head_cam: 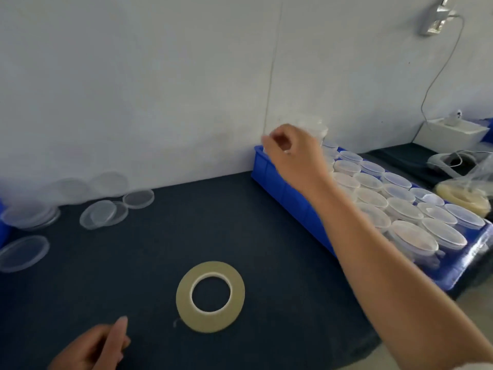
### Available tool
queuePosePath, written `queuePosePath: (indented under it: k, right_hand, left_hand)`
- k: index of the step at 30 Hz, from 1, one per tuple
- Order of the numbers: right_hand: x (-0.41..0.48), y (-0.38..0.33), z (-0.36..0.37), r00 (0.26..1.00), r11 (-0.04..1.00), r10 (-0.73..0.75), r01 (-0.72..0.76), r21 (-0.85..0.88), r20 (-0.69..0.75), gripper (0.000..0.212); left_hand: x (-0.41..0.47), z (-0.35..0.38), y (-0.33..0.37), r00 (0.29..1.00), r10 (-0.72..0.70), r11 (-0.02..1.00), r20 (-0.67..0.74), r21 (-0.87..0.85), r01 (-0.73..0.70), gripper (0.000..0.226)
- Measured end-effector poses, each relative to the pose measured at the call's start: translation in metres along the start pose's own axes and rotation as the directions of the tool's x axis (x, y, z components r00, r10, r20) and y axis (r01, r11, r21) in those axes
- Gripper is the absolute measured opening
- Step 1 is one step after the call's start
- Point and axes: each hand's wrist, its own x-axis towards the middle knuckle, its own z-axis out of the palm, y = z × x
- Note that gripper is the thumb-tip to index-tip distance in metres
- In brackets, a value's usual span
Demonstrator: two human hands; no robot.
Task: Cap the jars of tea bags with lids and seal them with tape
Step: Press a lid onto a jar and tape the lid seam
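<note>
My right hand [289, 153] reaches over the far corner of the blue tray [280, 189] and grips a clear jar [314, 128], which is blurred and partly hidden behind my fingers. Several lidded clear jars [416, 233] fill the tray. A roll of yellowish tape [184, 297] lies flat on the dark table [160, 247] in front of me. My left hand [98, 345] rests at the near left edge, loosely curled and holding nothing. Several loose clear lids [104, 213] lie at the left by the wall.
A white wall runs close behind the table. At the far right sit a white box [450, 134], a cable, and a plastic bag with more tape rolls [464, 197]. A single lid [22, 252] lies at the left edge.
</note>
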Motion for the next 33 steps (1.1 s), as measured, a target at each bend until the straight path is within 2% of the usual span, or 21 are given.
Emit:
queuePosePath:
  k: [1,2,3,4,6,8,10,13,15,18,21,26,28,30,33]
  right_hand:
    - [-0.026,-0.012,0.011,0.997,0.999,-0.024,0.022,0.026,0.073,0.028]
    - [-0.054,-0.022,0.024,0.986,0.998,-0.04,0.033,0.046,0.161,0.034]
    - [-0.082,-0.032,0.039,0.967,0.997,-0.034,0.015,0.079,0.254,0.037]
    - [-0.11,-0.041,0.055,0.94,0.991,-0.009,-0.037,0.129,0.34,0.04]
    - [-0.163,-0.054,0.092,0.876,0.95,0.062,-0.199,0.241,0.478,0.041]
    - [-0.212,-0.063,0.129,0.82,0.898,0.12,-0.33,0.291,0.559,0.041]
    - [-0.25,-0.066,0.155,0.831,0.906,0.103,-0.306,0.294,0.547,0.045]
    - [-0.277,-0.063,0.171,0.874,0.967,-0.049,-0.08,0.243,0.483,0.053]
    - [-0.281,-0.059,0.175,0.879,0.974,-0.115,0.007,0.228,0.464,0.053]
    - [-0.283,-0.055,0.179,0.865,0.975,-0.156,0.057,0.215,0.477,0.052]
    - [-0.286,-0.053,0.178,0.86,0.966,-0.169,0.048,0.254,0.482,0.052]
    - [-0.283,-0.06,0.176,0.871,0.949,-0.197,0.053,0.312,0.451,0.054]
    - [-0.283,-0.06,0.175,0.862,0.941,-0.218,0.061,0.334,0.458,0.056]
    - [-0.282,-0.06,0.175,0.858,0.939,-0.206,0.038,0.341,0.471,0.057]
    - [-0.282,-0.059,0.178,0.849,0.937,-0.194,0.012,0.35,0.491,0.055]
  left_hand:
    - [-0.022,-0.017,-0.006,0.998,-0.046,0.996,0.037,0.074,0.043,0.024]
    - [-0.031,-0.022,0.01,0.997,-0.075,0.992,-0.009,0.1,0.075,0.027]
    - [-0.038,-0.022,0.012,0.996,-0.087,0.994,-0.013,0.069,0.087,0.031]
    - [-0.041,-0.025,0.011,0.992,-0.128,0.992,-0.01,0.016,0.128,0.035]
    - [-0.035,-0.033,0.017,0.977,-0.209,0.978,0.047,0.026,0.208,0.042]
    - [-0.041,-0.031,0.018,0.974,-0.213,0.977,0.081,0.019,0.212,0.045]
    - [-0.043,-0.033,0.019,0.97,-0.23,0.973,0.074,-0.012,0.232,0.046]
    - [-0.044,-0.036,0.013,0.968,-0.252,0.963,0.018,-0.089,0.253,0.052]
    - [-0.046,-0.037,0.015,0.961,-0.278,0.954,-0.017,-0.125,0.274,0.054]
    - [-0.053,-0.045,0.022,0.959,-0.283,0.944,-0.024,-0.181,0.274,0.054]
    - [-0.062,-0.07,0.036,0.979,-0.202,0.965,0.006,-0.167,0.2,0.051]
    - [-0.026,-0.17,0.093,0.994,-0.005,1.0,-0.106,-0.008,0.004,0.045]
    - [0.001,-0.218,0.114,0.998,0.01,0.994,-0.057,0.113,-0.004,0.047]
    - [0.036,-0.258,0.124,0.999,-0.034,0.945,0.041,0.326,0.019,0.048]
    - [0.103,-0.293,0.114,0.972,-0.212,0.8,0.105,0.589,0.111,0.041]
